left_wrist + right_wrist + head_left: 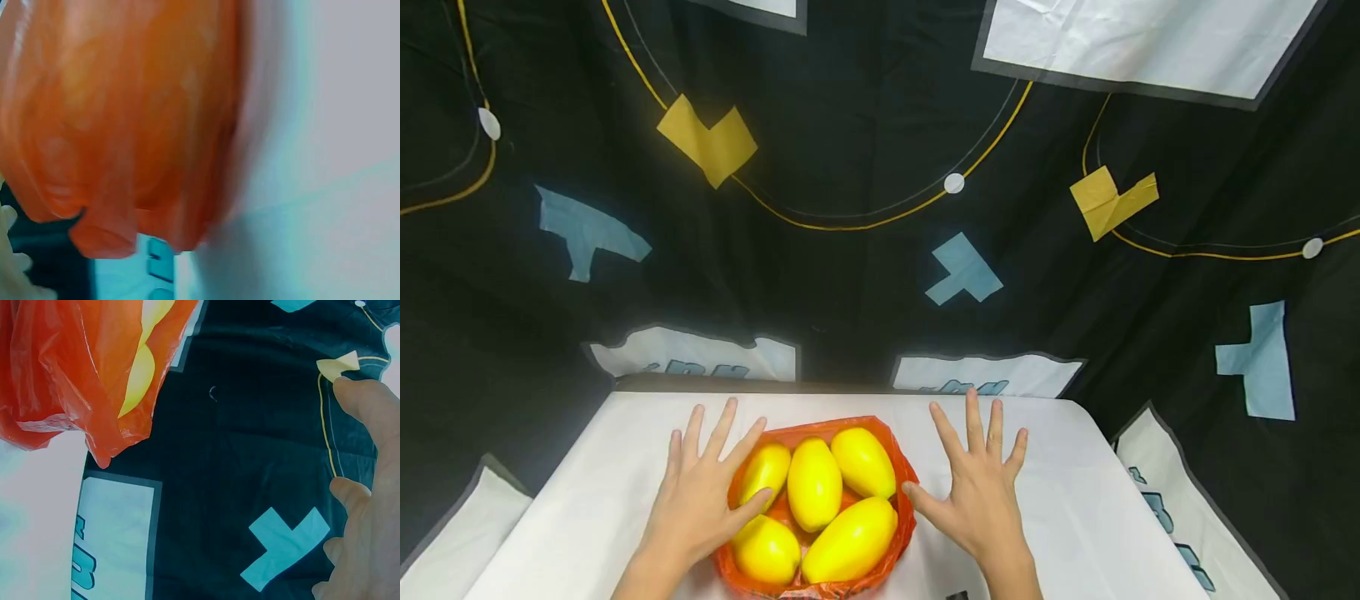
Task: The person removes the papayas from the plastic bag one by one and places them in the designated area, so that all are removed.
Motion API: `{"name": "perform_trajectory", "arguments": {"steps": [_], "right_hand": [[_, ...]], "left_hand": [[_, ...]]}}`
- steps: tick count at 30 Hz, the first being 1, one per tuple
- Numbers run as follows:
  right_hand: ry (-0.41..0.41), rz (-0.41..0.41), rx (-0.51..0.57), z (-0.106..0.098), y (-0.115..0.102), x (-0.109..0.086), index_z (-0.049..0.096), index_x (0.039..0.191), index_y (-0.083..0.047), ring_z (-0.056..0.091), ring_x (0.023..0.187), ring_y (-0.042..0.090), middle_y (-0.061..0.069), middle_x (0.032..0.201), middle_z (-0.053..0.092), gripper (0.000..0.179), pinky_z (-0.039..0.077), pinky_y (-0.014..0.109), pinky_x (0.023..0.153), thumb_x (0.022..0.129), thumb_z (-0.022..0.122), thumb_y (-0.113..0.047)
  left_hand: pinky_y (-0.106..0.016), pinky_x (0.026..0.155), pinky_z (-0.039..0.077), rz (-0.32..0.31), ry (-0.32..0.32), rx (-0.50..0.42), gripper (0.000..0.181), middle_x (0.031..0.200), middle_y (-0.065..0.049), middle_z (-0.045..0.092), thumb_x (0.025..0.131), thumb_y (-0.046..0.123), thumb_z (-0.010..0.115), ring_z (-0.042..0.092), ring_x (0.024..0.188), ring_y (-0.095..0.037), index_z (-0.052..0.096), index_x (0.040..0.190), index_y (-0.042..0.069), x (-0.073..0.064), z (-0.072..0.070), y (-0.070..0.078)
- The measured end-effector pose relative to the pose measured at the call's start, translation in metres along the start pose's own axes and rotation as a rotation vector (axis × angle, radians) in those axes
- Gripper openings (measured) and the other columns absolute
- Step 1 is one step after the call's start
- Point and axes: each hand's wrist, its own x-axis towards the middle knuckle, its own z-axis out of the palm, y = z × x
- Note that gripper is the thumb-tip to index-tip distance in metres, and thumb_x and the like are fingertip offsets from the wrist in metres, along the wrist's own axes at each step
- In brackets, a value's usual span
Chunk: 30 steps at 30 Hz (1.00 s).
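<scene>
Grip of your left hand (696, 498) and right hand (981, 498) is spread. Yellow fruits (815, 483) fill the bag (907, 529) near the bench's (1090, 508) far edge.

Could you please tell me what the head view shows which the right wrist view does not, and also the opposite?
Only the head view: the left grip, and five yellow fruits together, seen from above.
Only the right wrist view: a close look at the wrinkled outer side of the red plastic bag.
Both: the bag, some yellow fruit, the right grip, the white table and the dark backdrop with blue tape.
</scene>
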Motion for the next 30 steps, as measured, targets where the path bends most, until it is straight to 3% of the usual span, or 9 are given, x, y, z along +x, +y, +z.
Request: {"name": "perform_trajectory", "arguments": {"steps": [4, 9, 13, 18, 25, 30], "right_hand": [[-0.029, 0.011, 0.024, 0.004, -0.002, -0.001, 0.02, 0.154, -0.044, -0.004, 0.147, 0.039, -0.001, 0.164, -0.008, 0.1, -0.007, 0.075, 0.105, 0.07, 0.063, -0.076], [-0.026, 0.011, 0.051, 0.01, -0.004, -0.002, 0.021, 0.154, -0.044, -0.001, 0.147, 0.039, -0.002, 0.164, -0.006, 0.102, -0.006, 0.074, 0.106, 0.068, 0.066, -0.074], [-0.016, -0.003, 0.066, 0.014, -0.006, 0.001, 0.021, 0.154, -0.044, 0.001, 0.146, 0.039, -0.001, 0.164, -0.004, 0.102, -0.006, 0.074, 0.106, 0.068, 0.068, -0.072], [-0.014, -0.014, 0.09, 0.019, -0.01, 0.005, 0.02, 0.154, -0.045, 0.001, 0.147, 0.038, -0.001, 0.164, -0.003, 0.103, -0.002, 0.075, 0.106, 0.067, 0.07, -0.069], [-0.009, -0.049, 0.187, 0.03, -0.015, 0.011, 0.022, 0.153, -0.044, 0.012, 0.146, 0.035, -0.002, 0.164, 0.005, 0.103, 0.009, 0.073, 0.107, 0.066, 0.074, -0.063], [-0.057, -0.056, 0.29, 0.039, -0.019, 0.013, 0.023, 0.153, -0.043, 0.023, 0.143, 0.025, -0.003, 0.161, 0.018, 0.1, 0.013, 0.068, 0.111, 0.068, 0.075, -0.06]], "left_hand": [[-0.079, 0.097, 0.024, -0.102, -0.055, -0.234, 0.077, 0.163, -0.01, 0.006, 0.087, 0.053, 0.064, 0.007, 0.141, -0.052, 0.03, 0.154, 0.033, -0.007, 0.012, -0.007], [-0.082, 0.093, 0.022, -0.173, -0.071, -0.559, 0.055, 0.16, -0.02, 0.013, 0.099, 0.039, 0.054, 0.013, 0.138, -0.056, 0.04, 0.15, 0.025, -0.013, 0.026, -0.012], [-0.075, 0.102, 0.021, -0.209, -0.081, -0.731, 0.048, 0.156, -0.025, 0.022, 0.101, 0.022, 0.051, 0.022, 0.139, -0.051, 0.042, 0.148, 0.017, -0.013, 0.034, -0.016], [-0.063, 0.112, 0.021, -0.283, -0.158, -0.833, 0.06, 0.155, -0.015, 0.033, 0.098, 0.005, 0.045, 0.028, 0.141, -0.04, 0.032, 0.153, 0.024, -0.011, 0.034, -0.019], [-0.059, 0.114, 0.019, -0.333, -0.213, -0.886, 0.052, 0.155, -0.011, 0.034, 0.102, 0.004, 0.035, 0.027, 0.142, -0.037, 0.034, 0.152, 0.019, -0.008, 0.031, -0.018], [-0.059, 0.114, 0.018, -0.357, -0.231, -0.917, 0.05, 0.155, -0.011, 0.035, 0.103, 0.005, 0.033, 0.027, 0.142, -0.036, 0.036, 0.151, 0.018, -0.009, 0.03, -0.019]]}}
